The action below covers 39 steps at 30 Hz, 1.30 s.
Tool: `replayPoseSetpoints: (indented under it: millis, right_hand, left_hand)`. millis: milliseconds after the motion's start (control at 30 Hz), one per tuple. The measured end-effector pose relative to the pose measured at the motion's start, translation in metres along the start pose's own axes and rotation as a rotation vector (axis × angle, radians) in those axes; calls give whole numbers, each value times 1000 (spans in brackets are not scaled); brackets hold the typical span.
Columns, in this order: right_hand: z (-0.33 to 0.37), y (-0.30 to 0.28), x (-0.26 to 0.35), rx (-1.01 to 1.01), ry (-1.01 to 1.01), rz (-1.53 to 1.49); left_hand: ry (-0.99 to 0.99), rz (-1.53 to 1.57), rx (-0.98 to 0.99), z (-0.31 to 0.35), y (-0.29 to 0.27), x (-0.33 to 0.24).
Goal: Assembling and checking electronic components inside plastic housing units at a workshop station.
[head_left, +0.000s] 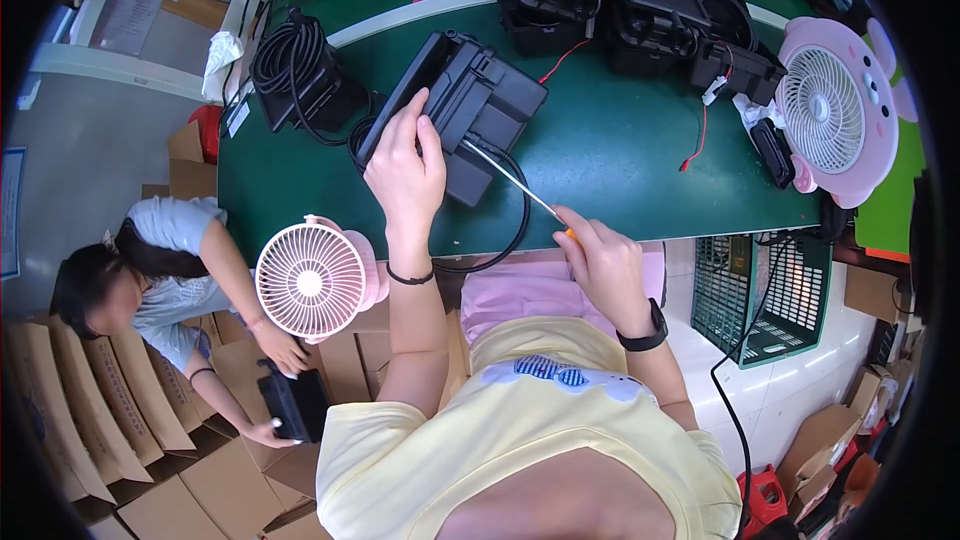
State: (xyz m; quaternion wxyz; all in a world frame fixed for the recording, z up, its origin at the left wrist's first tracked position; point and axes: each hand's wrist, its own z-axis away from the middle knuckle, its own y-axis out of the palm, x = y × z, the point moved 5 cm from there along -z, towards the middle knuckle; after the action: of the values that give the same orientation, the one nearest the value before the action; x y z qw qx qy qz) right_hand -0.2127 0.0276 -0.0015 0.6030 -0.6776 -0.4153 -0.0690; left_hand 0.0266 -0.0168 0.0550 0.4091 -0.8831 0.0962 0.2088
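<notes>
A black plastic case (490, 95) lies tilted on the green table, its lid raised on the left. My left hand (408, 165) rests against that lid, fingers stretched along it. In my right hand (605, 265) is a screwdriver (515, 181) with a long metal shaft and an orange handle, mostly covered by my fingers. The shaft's tip meets the case's near side; what it touches there is too small to make out. A black corrugated cable (527, 205) loops from beneath the case past the table's front edge.
Coiled black cable (290, 55) sits on another case at left. More black cases (650, 0) stand at the back. A pink fan (820, 110) is at right, a smaller one (310, 280) at left. A co-worker (170, 260) handles a black case among cartons. A green crate (760, 300) stands below.
</notes>
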Motion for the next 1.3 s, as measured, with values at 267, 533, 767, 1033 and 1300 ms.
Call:
replayPoseSetpoints:
  millis: [267,533,767,1033,1300]
  right_hand:
    - [6,1,5,-237,-138,204]
    - [6,7,0,-186,-98,57]
    - [4,16,-11,129,109,-530]
    - [6,36,-21,485,376,-1169]
    - [5,38,-30,688,466,-1414]
  left_hand:
    - [-3,9,12,3,1,1]
    - [3,28,10,1,1,2]
    - [63,72,-25,1,-2,6]
    - [24,174,-76,5,1,15]
    - [-17,265,-60,3,1,15]
